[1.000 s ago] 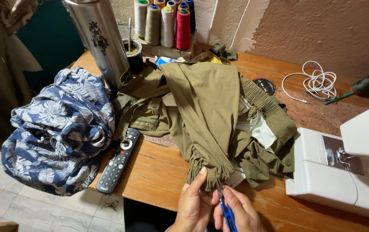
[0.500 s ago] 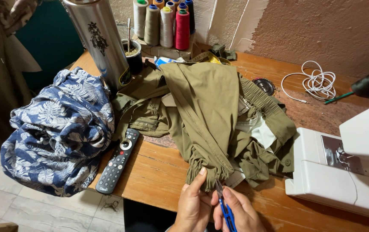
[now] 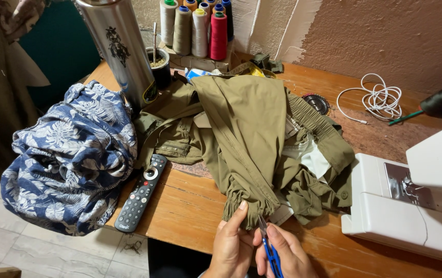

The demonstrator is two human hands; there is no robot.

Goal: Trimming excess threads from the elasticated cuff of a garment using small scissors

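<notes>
Olive garment (image 3: 251, 139) lies heaped across the middle of the wooden table (image 3: 190, 211), its gathered cuff hanging toward the near edge. Going from the left: a blue floral-print cloth (image 3: 66, 159) is bundled on the table's left corner, spilling over the edge. Just beside it lies a black remote control (image 3: 141, 193), its top end close to the garment. Behind these stands a tall steel flask (image 3: 120, 49), with a small dark cup (image 3: 159, 67) holding a metal straw next to it. Cones of thread (image 3: 195, 28) stand in a row against the wall. At the near edge, the left hand (image 3: 231, 247) pinches the gathered cuff between thumb and forefinger. The right hand (image 3: 285, 255), touching the left, is closed around blue-handled scissors (image 3: 269, 252) whose blades point up at the cuff; whether the blades touch the cloth I cannot tell. Further right, a coiled white cable (image 3: 377, 100) rests near the wall, well apart from the garment, with a dark-handled screwdriver (image 3: 439, 103) beyond it. A white sewing machine (image 3: 416, 206) fills the right corner, just beside the garment's edge
</notes>
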